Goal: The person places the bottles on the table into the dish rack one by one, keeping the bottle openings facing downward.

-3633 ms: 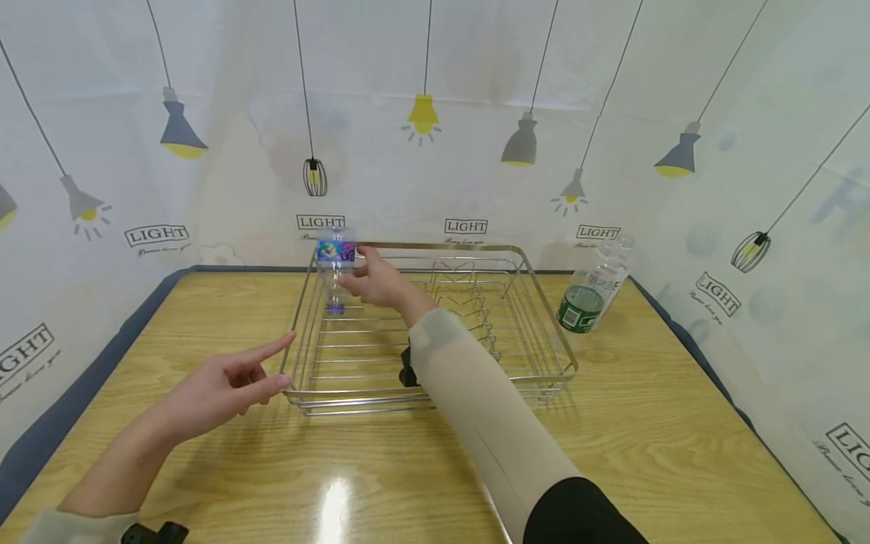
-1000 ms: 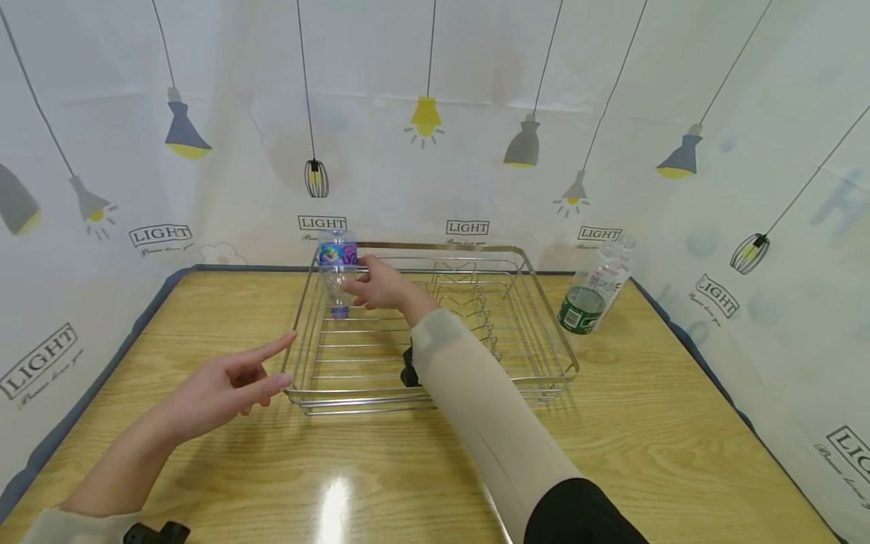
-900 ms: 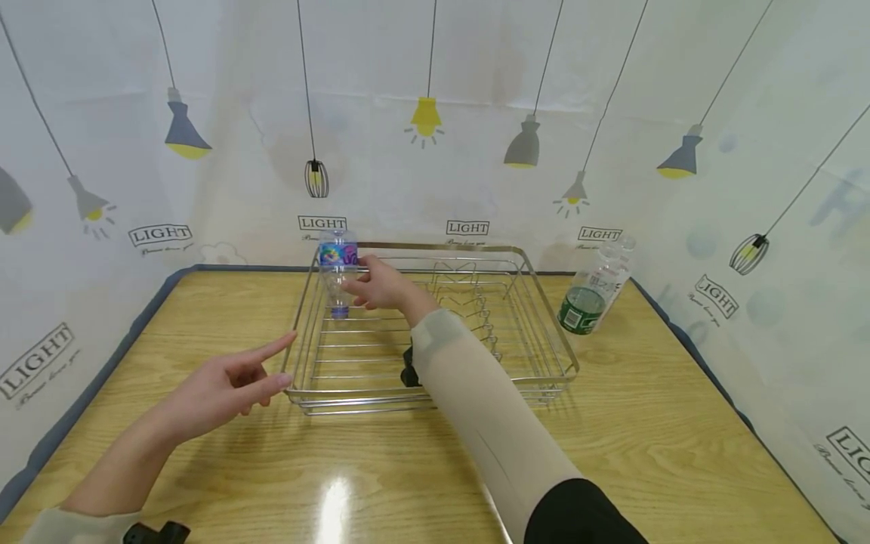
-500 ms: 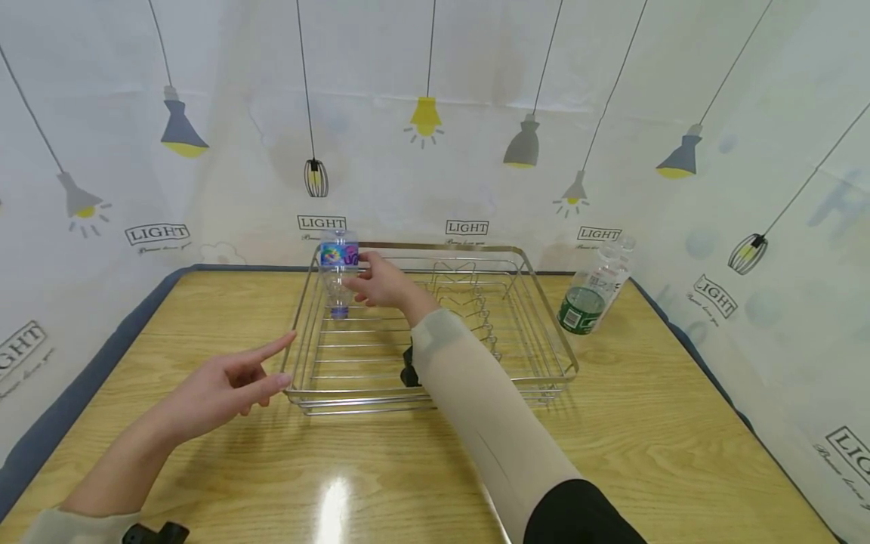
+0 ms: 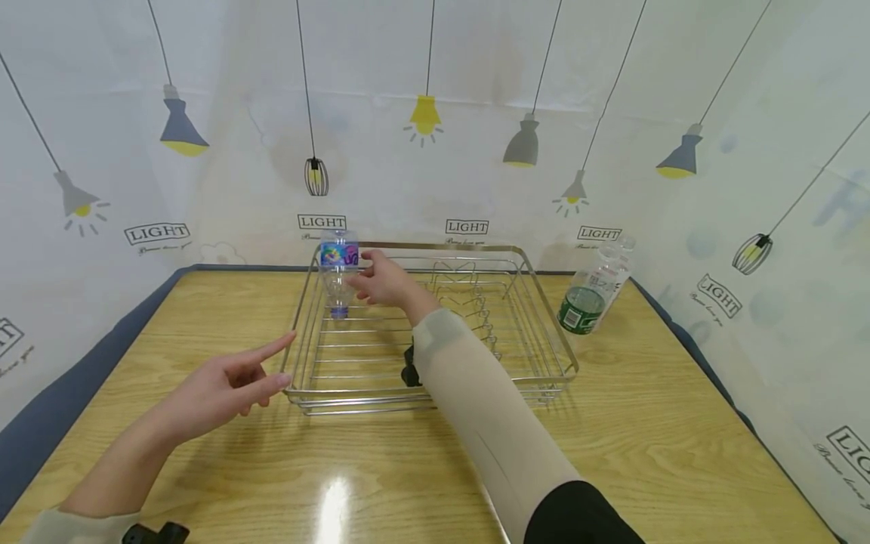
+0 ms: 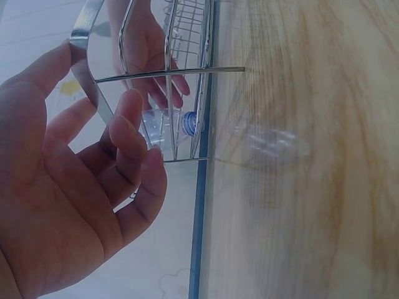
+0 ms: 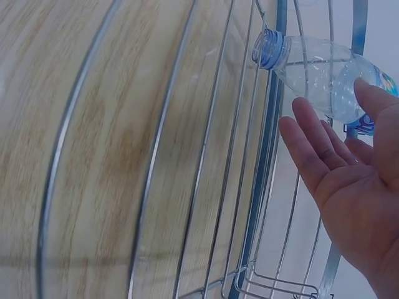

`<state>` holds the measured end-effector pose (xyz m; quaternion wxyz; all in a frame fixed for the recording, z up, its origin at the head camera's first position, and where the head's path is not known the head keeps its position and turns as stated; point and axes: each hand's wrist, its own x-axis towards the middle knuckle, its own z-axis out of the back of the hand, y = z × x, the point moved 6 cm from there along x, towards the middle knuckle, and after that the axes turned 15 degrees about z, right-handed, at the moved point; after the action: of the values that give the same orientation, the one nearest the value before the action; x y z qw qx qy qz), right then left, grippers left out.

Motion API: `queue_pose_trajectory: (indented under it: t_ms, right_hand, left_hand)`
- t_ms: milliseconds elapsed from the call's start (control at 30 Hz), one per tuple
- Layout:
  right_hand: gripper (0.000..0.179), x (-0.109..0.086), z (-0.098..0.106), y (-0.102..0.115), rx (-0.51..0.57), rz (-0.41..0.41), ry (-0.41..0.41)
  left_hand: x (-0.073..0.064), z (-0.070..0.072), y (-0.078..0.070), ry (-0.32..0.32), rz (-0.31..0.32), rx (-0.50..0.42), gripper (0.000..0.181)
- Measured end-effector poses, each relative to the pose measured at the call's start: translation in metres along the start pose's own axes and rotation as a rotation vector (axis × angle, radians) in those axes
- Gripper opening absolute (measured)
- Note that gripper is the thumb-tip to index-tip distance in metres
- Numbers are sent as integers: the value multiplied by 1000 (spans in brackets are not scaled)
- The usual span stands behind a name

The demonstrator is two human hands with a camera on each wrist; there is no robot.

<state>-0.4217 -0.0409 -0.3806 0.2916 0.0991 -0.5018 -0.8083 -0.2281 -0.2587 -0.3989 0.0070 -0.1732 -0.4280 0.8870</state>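
Observation:
A clear plastic bottle (image 5: 338, 276) with a blue and purple label stands upside down, blue cap low, in the back left corner of a wire dish rack (image 5: 435, 393). My right hand (image 5: 389, 281) is beside the bottle's right side, fingers apart and relaxed, fingertips close to it. In the right wrist view the thumb overlaps the bottle (image 7: 324, 68), and the palm faces it without wrapping round it. My left hand (image 5: 214, 393) rests its extended index finger and thumb against the rack's front left rim; its other fingers are loosely bent in the left wrist view.
Right of the rack, a clear bottle with a green label (image 5: 581, 306) stands on the wooden table (image 5: 408, 468), another clear bottle (image 5: 615, 264) behind it. A row of wire dividers (image 5: 482, 317) runs through the rack. A lamp-patterned curtain (image 5: 435, 174) closes off the back and sides.
Compared with 3.6 seconds ago the bottle sits slightly lower and further right. My right fingers have loosened and drawn a little rightward from it. The left hand stays at the rim.

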Motion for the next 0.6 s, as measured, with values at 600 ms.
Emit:
queue_pose_trajectory:
  t_ms: [600]
  right_hand:
    - [79,-8,46,44,85,57,-135]
  left_hand:
    - [1,1,0,-7,-10,-1,68]
